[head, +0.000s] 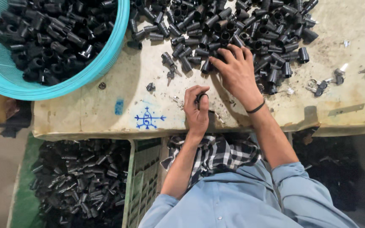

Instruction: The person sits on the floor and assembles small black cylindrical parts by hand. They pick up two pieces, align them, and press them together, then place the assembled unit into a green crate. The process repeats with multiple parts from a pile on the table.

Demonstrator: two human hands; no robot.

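Head view: left hand (196, 110) clenched around a small black cylinder (201, 97), probably rigid, light plastic, gripped at its sides; right hand (234, 69), fingers spread, rests on the counter (106, 109) pile (233, 29).

One head camera looks steeply down, close, over the worktable (106, 114) (single view).

Basket (106, 59), far left: turquoise. Cylinder parts (233, 25): black. Tabletop (85, 109): stained cream, with a blue drawn mark (148, 119). Cloth (216, 154), near: black-and-white check. Shirt (241, 198): light blue.
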